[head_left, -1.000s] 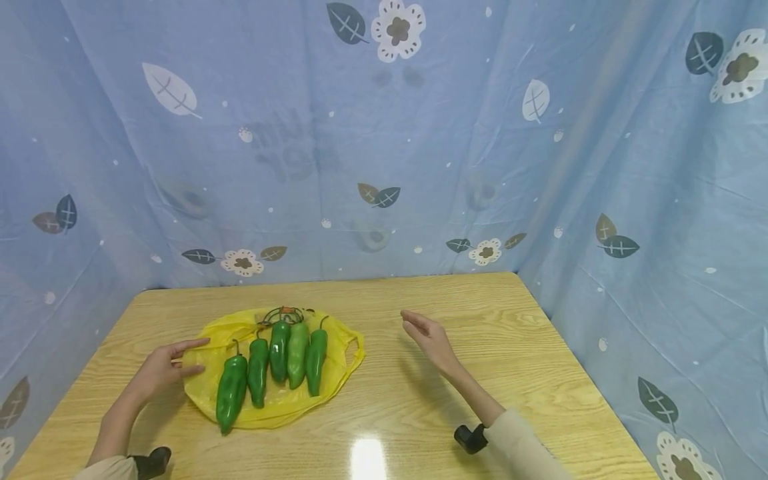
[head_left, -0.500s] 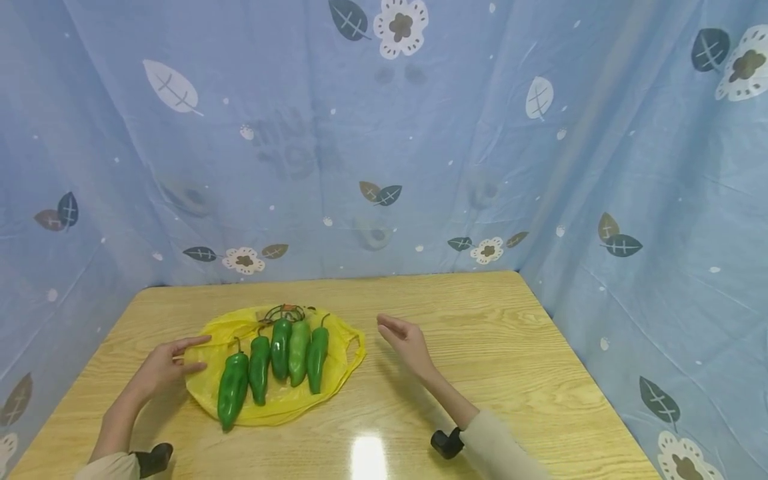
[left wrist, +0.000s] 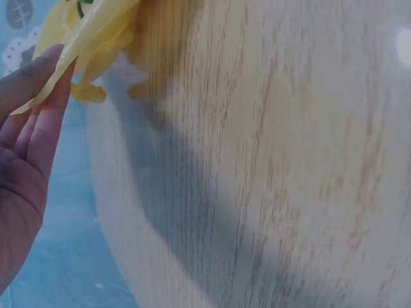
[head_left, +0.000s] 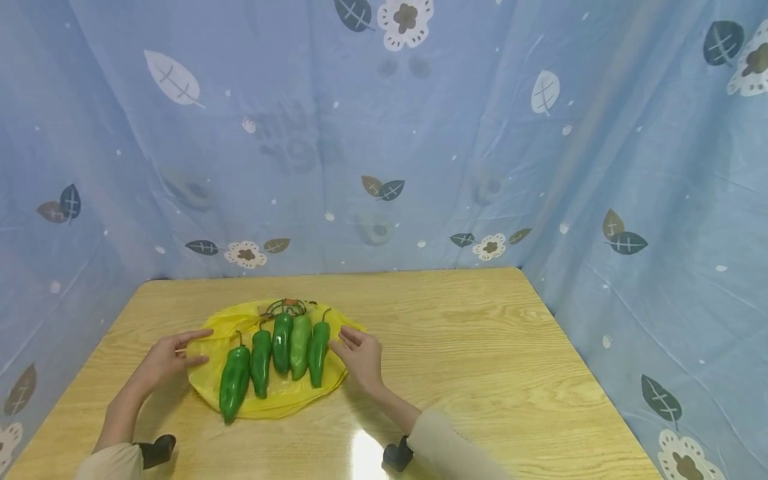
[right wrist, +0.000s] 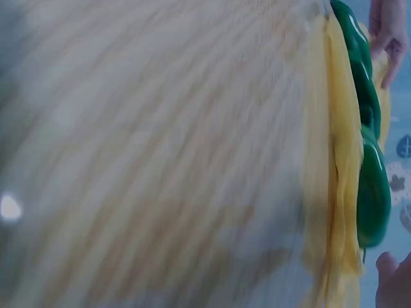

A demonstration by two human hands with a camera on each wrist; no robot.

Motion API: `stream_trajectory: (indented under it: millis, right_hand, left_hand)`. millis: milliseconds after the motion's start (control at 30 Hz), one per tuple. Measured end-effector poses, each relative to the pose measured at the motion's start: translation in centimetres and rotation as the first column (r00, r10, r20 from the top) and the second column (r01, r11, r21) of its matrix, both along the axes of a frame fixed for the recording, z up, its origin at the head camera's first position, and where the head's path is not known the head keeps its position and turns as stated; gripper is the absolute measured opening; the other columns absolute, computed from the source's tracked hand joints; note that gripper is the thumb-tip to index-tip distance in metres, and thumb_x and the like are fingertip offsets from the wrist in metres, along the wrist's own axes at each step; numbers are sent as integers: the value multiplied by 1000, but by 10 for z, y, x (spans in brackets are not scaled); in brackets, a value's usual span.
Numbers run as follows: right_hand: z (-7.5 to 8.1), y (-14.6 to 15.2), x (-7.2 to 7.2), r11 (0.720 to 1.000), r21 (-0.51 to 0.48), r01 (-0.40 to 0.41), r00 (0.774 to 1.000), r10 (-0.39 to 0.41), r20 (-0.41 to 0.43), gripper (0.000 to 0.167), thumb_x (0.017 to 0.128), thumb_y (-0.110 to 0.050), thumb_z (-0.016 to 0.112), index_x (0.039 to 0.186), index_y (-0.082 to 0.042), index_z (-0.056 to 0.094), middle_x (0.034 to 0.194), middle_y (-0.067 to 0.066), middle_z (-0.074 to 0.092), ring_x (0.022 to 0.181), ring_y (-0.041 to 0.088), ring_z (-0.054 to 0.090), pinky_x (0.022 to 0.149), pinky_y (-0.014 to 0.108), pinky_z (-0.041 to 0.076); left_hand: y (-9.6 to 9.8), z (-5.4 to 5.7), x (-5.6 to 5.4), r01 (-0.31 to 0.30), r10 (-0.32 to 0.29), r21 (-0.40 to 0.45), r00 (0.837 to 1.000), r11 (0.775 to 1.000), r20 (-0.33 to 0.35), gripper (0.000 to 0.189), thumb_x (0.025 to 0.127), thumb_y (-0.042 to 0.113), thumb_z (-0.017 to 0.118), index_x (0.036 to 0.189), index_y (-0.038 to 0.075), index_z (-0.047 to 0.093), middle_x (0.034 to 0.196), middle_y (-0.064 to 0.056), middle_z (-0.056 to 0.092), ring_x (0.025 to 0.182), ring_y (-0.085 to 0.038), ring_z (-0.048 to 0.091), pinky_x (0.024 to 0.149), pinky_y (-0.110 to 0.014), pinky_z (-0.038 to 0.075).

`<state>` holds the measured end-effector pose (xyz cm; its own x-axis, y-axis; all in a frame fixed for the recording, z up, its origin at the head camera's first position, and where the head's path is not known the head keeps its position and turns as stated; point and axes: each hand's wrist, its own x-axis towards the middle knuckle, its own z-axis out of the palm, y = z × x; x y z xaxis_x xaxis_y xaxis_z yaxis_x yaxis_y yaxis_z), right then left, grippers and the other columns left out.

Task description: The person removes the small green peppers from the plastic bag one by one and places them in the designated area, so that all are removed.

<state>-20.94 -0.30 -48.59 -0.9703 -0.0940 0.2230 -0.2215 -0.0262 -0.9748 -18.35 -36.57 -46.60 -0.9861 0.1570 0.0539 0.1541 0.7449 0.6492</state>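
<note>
Has the left forearm slanted up from the lower left, with a pale sleeve cuff [head_left: 111, 462] and a black wrist mount [head_left: 157, 451] on its inner side. Pinches the left edge of a thin yellow bag [head_left: 205, 377] with the left hand [head_left: 162, 360], a fold of plastic between thumb and fingers in the left wrist view. Angles the right forearm inward from the lower right, with a long pale sleeve [head_left: 447, 440] and a second black mount [head_left: 398, 455]. Holds the right hand [head_left: 362, 357] at the bag's right rim, thumb a little apart from loosely extended fingers, gripping nothing visible; cannot tell contact with the plastic from a near miss.

Works at a light wood-grain table [head_left: 468, 340], with bright glare [head_left: 367, 453] toward the front. Faces a blue curtain [head_left: 270, 100] hung behind and along both sides, printed with leaves and white flowers.

Has the bag spread flat on the table's left half, between both hands. Displays on it five green peppers side by side, stems toward the back: a large leftmost one [head_left: 235, 381] with its tip past the near rim, a narrower one [head_left: 261, 363], a dark middle one [head_left: 282, 341], a lighter one [head_left: 300, 347] just beside it, and a slim rightmost one [head_left: 319, 353] nearest the right hand.
</note>
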Motion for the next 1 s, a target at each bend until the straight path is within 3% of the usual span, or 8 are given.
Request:
stream_trajectory:
  millis: [33, 167, 267, 367, 467, 733, 1000]
  right_hand:
    - [5, -4, 4, 1000, 21, 13, 1000, -13, 1, 42, 84, 0, 71, 116, 21, 56, 119, 36, 56, 111, 44, 58, 88, 37, 52]
    - [-4, -19, 4, 993, 104, 57, 998, -58, 12, 47, 80, -3, 77, 115, 20, 57, 117, 34, 59, 108, 43, 60, 86, 40, 53]
    - [-22, -27, 0, 981, 181, 71, 997, -74, 8, 52, 77, -8, 81, 118, 15, 59, 115, 26, 63, 108, 36, 63, 86, 34, 53]
    - [-25, -33, 1, 967, 246, 66, 997, -56, -48, 53, 75, -5, 82, 119, 13, 60, 113, 22, 66, 107, 31, 64, 88, 31, 53]
    - [-25, -35, 5, 949, 307, 68, 994, -36, -107, 58, 72, -4, 83, 121, 15, 57, 115, 24, 64, 109, 30, 63, 88, 30, 53]
    - [-25, -35, 16, 878, 465, 109, 990, -54, -130, 74, 69, -10, 86, 129, 15, 50, 122, 27, 59, 110, 28, 61, 92, 32, 51]
    - [-28, -41, 25, 907, 411, 90, 989, -34, -141, 76, 72, 3, 77, 137, 16, 39, 125, 30, 56, 97, 22, 65, 85, 24, 53]
  left_hand:
    - [0, 0, 0, 3, -3, -1, 1000, 1000, -3, 54, 87, 13, 71, 132, -8, 51, 132, -37, 46, 119, -57, 41, 92, -63, 43]
    - [0, 1, -2, 10, -10, -6, 1000, 1000, -5, 53, 88, 13, 70, 132, -8, 51, 133, -36, 46, 119, -56, 42, 92, -63, 43]
    - [0, 2, -2, 2, -2, -11, 1000, 1000, -5, 52, 88, 13, 70, 131, -9, 52, 132, -36, 47, 118, -56, 43, 91, -62, 44]
    - [0, 3, -1, 1, -1, -17, 1000, 1000, -14, 52, 88, 13, 70, 130, -9, 52, 130, -37, 48, 117, -56, 44, 90, -62, 44]
    - [1, 4, 0, 2, -2, -19, 1000, 1000, -16, 52, 88, 15, 70, 130, -8, 53, 130, -36, 48, 117, -55, 45, 90, -62, 45]
    - [3, 5, 2, -5, 5, 6, 1000, 1000, 9, 53, 88, 16, 70, 132, -7, 52, 133, -36, 46, 118, -56, 44, 91, -62, 43]
    - [1, 3, 3, -6, 5, 18, 1000, 1000, 14, 53, 89, 16, 69, 133, -8, 51, 134, -37, 44, 117, -57, 45, 90, -62, 45]
